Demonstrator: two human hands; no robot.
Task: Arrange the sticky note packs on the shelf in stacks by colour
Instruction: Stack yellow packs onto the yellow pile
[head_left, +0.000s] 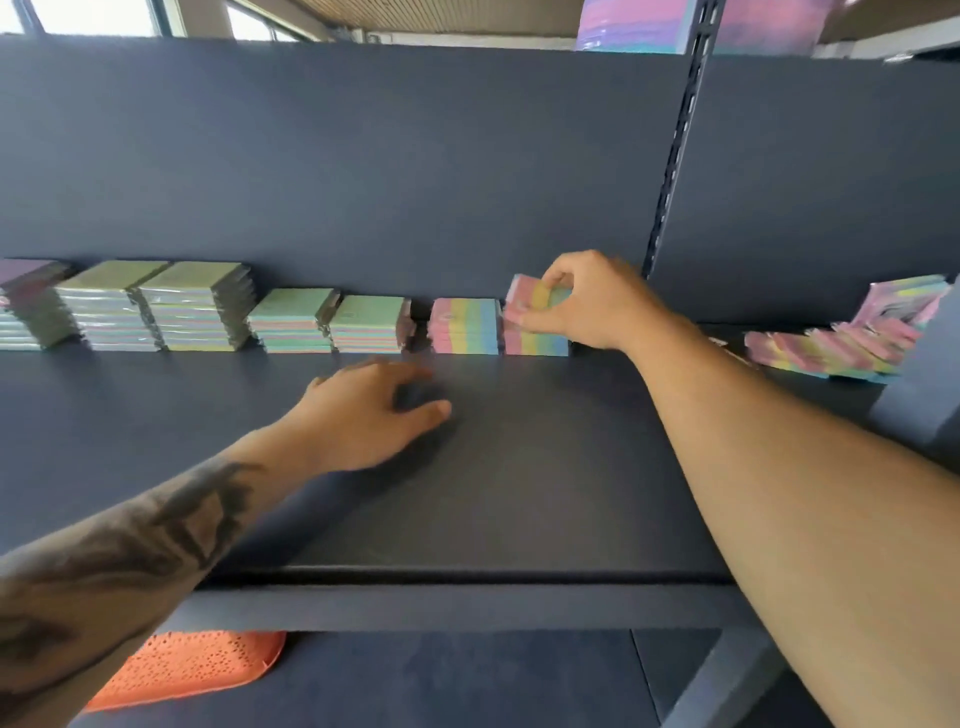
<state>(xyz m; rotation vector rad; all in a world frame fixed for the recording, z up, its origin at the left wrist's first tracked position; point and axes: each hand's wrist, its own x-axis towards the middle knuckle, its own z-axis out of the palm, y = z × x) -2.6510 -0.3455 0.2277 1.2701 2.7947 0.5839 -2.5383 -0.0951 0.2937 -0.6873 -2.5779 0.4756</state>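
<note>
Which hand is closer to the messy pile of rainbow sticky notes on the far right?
Right. The right hand is nearer the messy pile, pinching a rainbow pack just left of it. The left hand hovers farther left.

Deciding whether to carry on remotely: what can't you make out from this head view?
- Leftmost purple stack: cut by the left edge.
- Loose pile at far right: blurred, count unclear.
- Pack in right hand: partly covered by fingers.
- Orange tray below: mostly hidden by the shelf and the left forearm.
</note>
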